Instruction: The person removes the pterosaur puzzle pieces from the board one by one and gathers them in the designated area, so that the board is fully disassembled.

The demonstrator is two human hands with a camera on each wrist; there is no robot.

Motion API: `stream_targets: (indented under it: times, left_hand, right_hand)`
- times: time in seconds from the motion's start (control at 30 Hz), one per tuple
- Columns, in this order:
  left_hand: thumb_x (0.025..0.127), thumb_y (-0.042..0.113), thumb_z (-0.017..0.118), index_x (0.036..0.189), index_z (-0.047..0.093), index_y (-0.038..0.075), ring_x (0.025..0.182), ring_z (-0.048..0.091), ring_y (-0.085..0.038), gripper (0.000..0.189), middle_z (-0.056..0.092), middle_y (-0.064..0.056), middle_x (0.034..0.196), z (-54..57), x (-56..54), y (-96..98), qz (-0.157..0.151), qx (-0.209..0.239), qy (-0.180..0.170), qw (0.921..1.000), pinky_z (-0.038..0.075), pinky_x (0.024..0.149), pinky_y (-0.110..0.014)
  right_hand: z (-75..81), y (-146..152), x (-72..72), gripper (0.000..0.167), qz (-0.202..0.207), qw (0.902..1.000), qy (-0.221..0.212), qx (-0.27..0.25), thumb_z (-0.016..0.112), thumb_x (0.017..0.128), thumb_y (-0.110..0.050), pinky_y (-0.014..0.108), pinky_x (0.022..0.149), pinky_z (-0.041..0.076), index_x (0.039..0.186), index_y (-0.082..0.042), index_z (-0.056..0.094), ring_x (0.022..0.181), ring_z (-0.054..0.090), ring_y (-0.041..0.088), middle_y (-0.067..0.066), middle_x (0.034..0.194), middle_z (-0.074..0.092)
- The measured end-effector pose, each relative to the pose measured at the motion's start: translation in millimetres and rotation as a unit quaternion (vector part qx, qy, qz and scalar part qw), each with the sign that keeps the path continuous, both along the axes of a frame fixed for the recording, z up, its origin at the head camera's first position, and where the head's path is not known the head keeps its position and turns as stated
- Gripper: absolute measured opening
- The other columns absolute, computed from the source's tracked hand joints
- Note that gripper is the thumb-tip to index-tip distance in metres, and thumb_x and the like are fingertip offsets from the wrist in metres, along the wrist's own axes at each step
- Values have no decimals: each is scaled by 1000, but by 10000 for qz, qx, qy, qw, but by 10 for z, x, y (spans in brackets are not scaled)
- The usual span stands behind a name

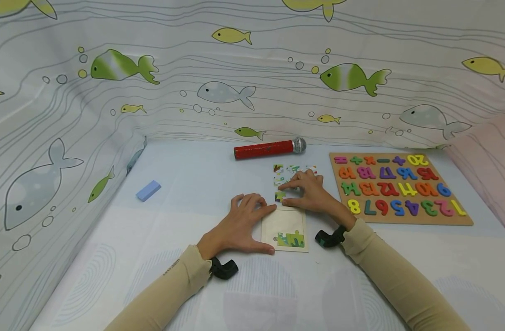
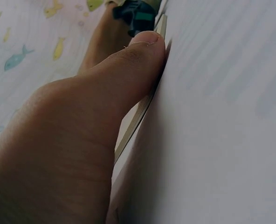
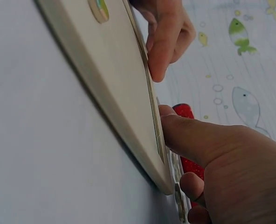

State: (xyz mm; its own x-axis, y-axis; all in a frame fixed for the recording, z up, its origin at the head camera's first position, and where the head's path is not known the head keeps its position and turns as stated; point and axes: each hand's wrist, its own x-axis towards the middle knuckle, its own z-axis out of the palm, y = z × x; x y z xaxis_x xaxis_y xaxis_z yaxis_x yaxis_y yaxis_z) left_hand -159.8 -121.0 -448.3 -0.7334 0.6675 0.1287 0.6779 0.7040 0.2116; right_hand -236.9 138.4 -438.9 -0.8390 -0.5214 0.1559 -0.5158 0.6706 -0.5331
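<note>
A pale wooden puzzle tray (image 1: 283,220) lies flat in front of the person, with a few joined green and yellow puzzle pieces (image 1: 291,239) in its lower part. The left hand (image 1: 244,225) holds the tray from the left, thumb at the near edge and index finger at the far edge. Just beyond the tray lie several loose puzzle pieces (image 1: 279,168). Over these the right hand (image 1: 306,191) spreads its thumb and index finger on either side of a star-patterned puzzle piece (image 1: 279,196); firm contact is not clear. In the right wrist view its thumb (image 3: 194,135) is close to the tray edge.
Behind the pieces lies a red microphone (image 1: 269,149). A wooden number board (image 1: 339,172) with coloured numerals is on the right, close to the right forearm. To the left is a small blue block (image 1: 148,191). A fish-patterned cloth (image 1: 277,101) rises behind the table.
</note>
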Motion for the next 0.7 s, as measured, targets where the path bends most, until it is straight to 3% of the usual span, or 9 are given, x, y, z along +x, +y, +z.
stream_targets:
  times: [0.37,0.7]
  left_hand:
    - [69,83,68,153,47,25,140,35,-25,104,46,-1,135,-2,13,4,-30,50,38,10000,21,114,-63]
    - [70,84,66,154,45,25,143,32,-25,104,45,0,139,-5,-6,6,-41,21,42,10000,20,114,-62]
  right_hand:
    - [-2,11,2,41,77,9999,-56,-67,85,83,-37,51,86,21,120,-23,77,103,44,27,8,114,64]
    - [55,88,118,37,378,9983,-39,-438,86,81,-28,42,85,23,117,-21,78,100,45,22,6,107,65]
